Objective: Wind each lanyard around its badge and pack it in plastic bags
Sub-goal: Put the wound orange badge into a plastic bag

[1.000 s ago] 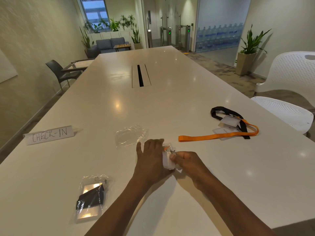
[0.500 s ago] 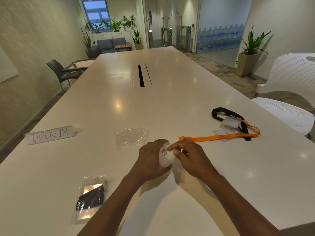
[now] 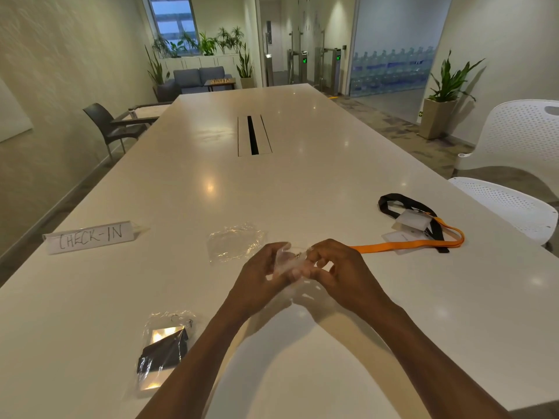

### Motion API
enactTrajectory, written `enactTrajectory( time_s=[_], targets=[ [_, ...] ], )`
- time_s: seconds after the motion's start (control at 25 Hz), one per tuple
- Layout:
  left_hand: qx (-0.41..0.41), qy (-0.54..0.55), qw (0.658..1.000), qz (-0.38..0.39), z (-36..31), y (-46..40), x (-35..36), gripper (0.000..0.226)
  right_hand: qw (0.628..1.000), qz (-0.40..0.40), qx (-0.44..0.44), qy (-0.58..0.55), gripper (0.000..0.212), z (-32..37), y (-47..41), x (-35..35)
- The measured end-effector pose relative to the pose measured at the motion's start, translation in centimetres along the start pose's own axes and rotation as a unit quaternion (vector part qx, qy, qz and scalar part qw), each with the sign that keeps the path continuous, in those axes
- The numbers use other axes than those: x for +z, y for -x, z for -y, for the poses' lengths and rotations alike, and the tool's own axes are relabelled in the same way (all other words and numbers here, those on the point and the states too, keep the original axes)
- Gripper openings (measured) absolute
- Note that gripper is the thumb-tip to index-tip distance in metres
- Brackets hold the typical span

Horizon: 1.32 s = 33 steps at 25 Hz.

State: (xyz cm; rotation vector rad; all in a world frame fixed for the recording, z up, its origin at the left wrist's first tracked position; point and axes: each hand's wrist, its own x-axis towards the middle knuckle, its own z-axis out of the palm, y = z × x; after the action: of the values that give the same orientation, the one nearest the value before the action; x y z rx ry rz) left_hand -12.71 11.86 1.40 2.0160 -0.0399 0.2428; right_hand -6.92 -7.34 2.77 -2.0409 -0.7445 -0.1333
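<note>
Your hands have lifted the badge [image 3: 289,263] off the table [image 3: 302,182]; left hand [image 3: 261,275] and right hand [image 3: 338,269] both pinch it at centre. Keep the orange lanyard [image 3: 405,245], trailing toward 3 o'clock, taut while winding

Long white table [image 3: 302,182] w/ a black cable slot [image 3: 253,135] down its middle. Folded paper sign [image 3: 89,236] reading "CHECK-IN" stands near the table's left edge. Dark chair [image 3: 112,125] on the left side by a small side table [image 3: 145,111]. White perforated chair [image 3: 514,164] at right, seat tucked close to the table edge. Potted plant [image 3: 444,95] in a tan pot by the right wall. Far end: grey sofa [image 3: 198,78], row of plants [image 3: 205,43] under a window [image 3: 172,18], low wooden table [image 3: 220,82]. Turnstile gates [image 3: 314,63] w/ green lights beyond, next to a frosted glass wall [image 3: 393,65].
</note>
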Motion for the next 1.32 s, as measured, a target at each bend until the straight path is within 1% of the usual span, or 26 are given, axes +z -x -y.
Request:
enactTrajectory(
  time_s=[0.08, 0.16, 0.2, 0.32, 0.4, 0.56, 0.68, 0.8, 0.88, 1.0, 1.2, 1.32],
  targets=[
    [-0.009, 0.05, 0.998, -0.029, 0.1, 0.1, 0.1, 0.042, 0.999, -0.036, 0.001, -0.007, 0.015, 0.2, -0.1, 0.3],
    [0.009, 0.074, 0.997, -0.032, -0.1, 0.2, 0.4, 0.027, 0.997, -0.059, 0.014, -0.04, 0.015, 0.5, -0.1, 0.5],
    [0.015, 0.092, 0.995, -0.032, -0.2, 0.2, 0.6, 0.023, 0.995, -0.07, 0.02, -0.064, 0.017, 0.7, -0.1, 0.5],
    [0.005, 0.142, 0.989, -0.046, -0.4, 0.1, 0.6, 0.026, 0.985, -0.101, 0.046, -0.129, 0.033, 1.0, -0.2, 0.3],
    [-0.002, 0.159, 0.986, -0.052, -0.3, 0.0, 0.7, 0.028, 0.982, -0.114, 0.066, -0.136, 0.036, 0.9, -0.3, 0.2],
    [0.0, 0.182, 0.981, -0.073, -0.6, -0.1, 1.2, 0.03, 0.978, -0.127, 0.083, -0.139, 0.03, 0.7, -0.2, 0.2],
    [-0.012, 0.205, 0.974, -0.092, -0.9, -0.2, 1.3, 0.029, 0.966, -0.114, 0.111, -0.202, 0.017, 0.4, -0.1, -0.1],
    [-0.024, 0.2, 0.972, -0.124, -0.8, -0.3, 1.1, 0.028, 0.952, -0.074, 0.145, -0.257, 0.005, 0.0, 0.2, -0.1],
    [-0.03, 0.185, 0.973, -0.133, -0.6, -0.3, 1.1, 0.026, 0.953, -0.057, 0.145, -0.26, 0.006, -0.1, 0.5, 0.1],
    [-0.035, 0.136, 0.98, -0.143, -0.5, -0.3, 0.8, 0.023, 0.956, -0.071, 0.136, -0.249, 0.012, 0.0, 0.6, 0.2],
    [-0.045, 0.098, 0.984, -0.142, -0.2, -0.1, 0.1, 0.015, 0.956, -0.09, 0.144, -0.241, 0.01, -0.1, 0.5, 0.1],
    [-0.037, 0.06, 0.983, -0.169, -0.4, 0.0, 0.1, 0.018, 0.957, -0.095, 0.148, -0.232, 0.011, 0.0, 0.4, 0.2]
  ],
)
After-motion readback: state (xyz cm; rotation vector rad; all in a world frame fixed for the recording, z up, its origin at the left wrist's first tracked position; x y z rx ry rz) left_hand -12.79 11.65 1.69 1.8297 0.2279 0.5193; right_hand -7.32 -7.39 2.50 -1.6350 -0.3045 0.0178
